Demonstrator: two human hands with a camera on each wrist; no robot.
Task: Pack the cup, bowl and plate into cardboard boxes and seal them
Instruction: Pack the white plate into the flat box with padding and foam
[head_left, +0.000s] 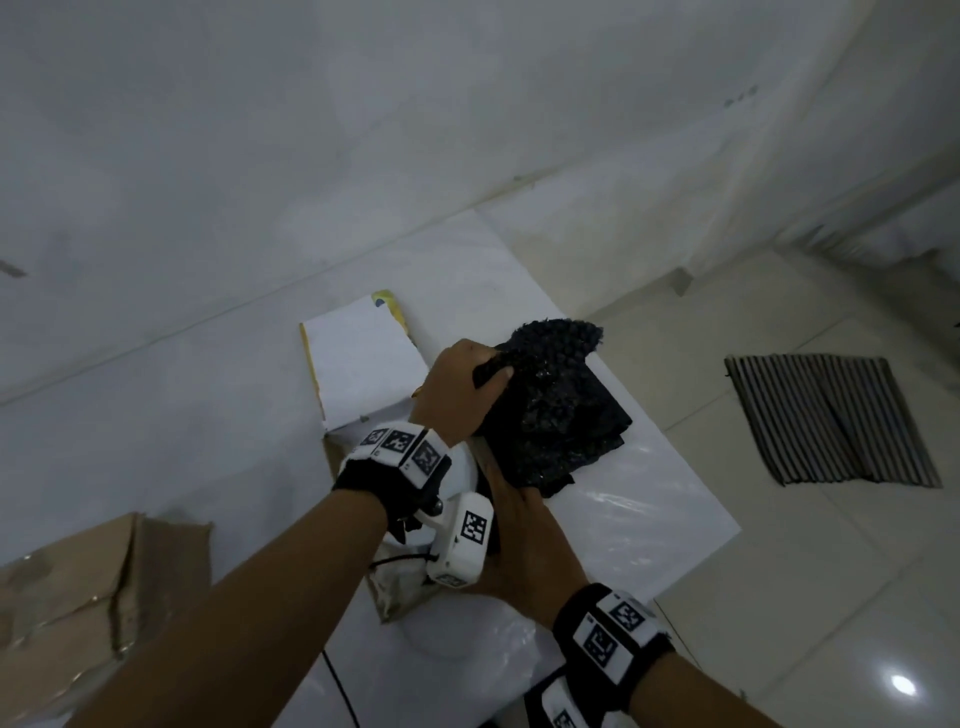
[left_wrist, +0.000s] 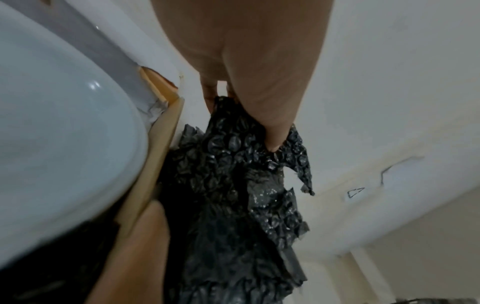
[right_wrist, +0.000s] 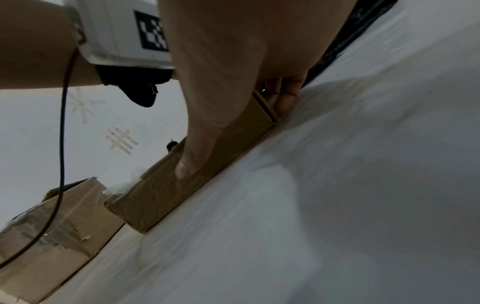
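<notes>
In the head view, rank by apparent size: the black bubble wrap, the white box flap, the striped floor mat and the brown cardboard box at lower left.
1. Brown cardboard box, though it is nearest the camera and cut by the frame edge.
2. Black bubble wrap and striped floor mat: too alike to rank.
3. White box flap.

I'm in a bare, plain room, a packing spot: white walls (head_left: 311, 130), tiled floor (head_left: 779, 571), a mat (head_left: 831, 426) right of my fingers, boxes (head_left: 78, 613) left.
</notes>
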